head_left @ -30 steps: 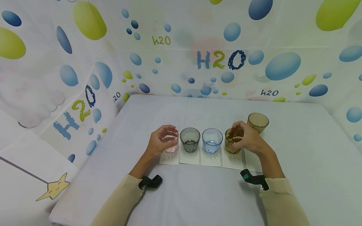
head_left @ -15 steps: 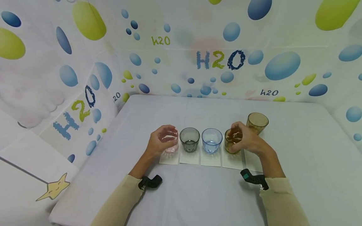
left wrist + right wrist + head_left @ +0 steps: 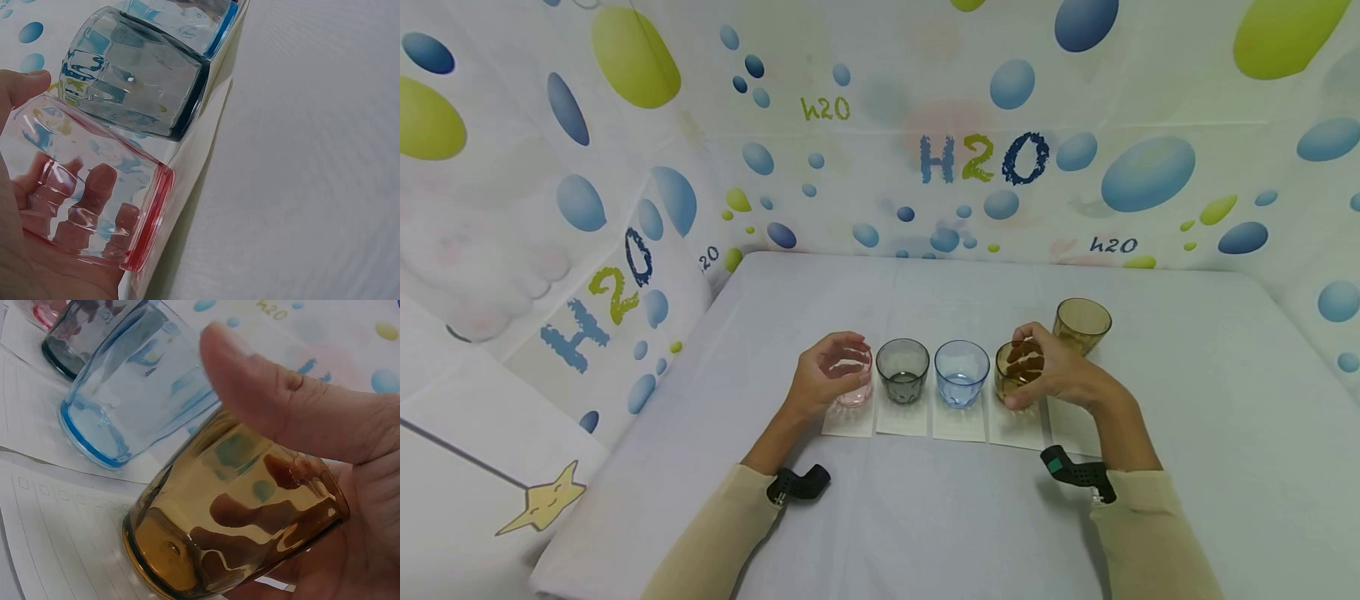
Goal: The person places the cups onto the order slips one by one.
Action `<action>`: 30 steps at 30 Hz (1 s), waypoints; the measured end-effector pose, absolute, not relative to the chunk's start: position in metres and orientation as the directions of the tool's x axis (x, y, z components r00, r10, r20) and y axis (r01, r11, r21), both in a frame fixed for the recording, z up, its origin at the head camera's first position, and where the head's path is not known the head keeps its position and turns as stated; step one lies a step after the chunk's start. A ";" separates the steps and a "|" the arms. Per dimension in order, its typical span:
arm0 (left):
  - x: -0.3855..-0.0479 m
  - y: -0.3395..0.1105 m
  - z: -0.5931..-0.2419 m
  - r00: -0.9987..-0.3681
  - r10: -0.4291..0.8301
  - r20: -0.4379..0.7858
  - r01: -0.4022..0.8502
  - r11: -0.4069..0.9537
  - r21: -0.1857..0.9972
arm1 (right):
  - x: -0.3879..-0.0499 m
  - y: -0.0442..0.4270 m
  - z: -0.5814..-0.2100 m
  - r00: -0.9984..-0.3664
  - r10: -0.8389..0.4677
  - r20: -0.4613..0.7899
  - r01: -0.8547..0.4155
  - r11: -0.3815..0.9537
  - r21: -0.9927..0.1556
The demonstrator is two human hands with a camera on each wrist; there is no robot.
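Observation:
In the head view several glass tumblers stand upright in a row on paper sheets. My left hand [image 3: 823, 375] curves round the pink tumbler [image 3: 94, 194] at the row's left end; the left wrist view shows fingers through its clear wall and the thumb near its rim. Beside it stand a grey tumbler [image 3: 903, 372] and a blue tumbler [image 3: 962, 375]. At the right, my right hand [image 3: 1056, 367] holds an amber tumbler [image 3: 237, 519], fingers behind it and thumb on the near side. A second amber tumbler [image 3: 1082, 325] sits just behind that hand, its lower part partly hidden.
Under the tumblers lie paper sheets [image 3: 962, 427] side by side; the rightmost sheet [image 3: 1070, 429] is partly covered by my right forearm. A white cloth covers the table [image 3: 910, 517]. Patterned fabric [image 3: 880, 192] rises behind it and at the left.
The right thumb has shifted slightly down and left on the amber tumbler, and the right wrist slightly right. The left hand and the tumblers stay in place.

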State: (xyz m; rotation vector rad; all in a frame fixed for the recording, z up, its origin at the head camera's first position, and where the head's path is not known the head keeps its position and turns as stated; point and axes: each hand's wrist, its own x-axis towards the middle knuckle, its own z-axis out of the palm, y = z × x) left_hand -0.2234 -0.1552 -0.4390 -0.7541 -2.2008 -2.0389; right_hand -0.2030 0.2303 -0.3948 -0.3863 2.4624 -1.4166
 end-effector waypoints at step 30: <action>-0.224 -0.156 -0.439 -0.878 0.322 0.355 0.380 0.015 0.925 | -0.195 0.233 -0.363 -0.973 -0.203 0.108 -0.195 0.480 -0.855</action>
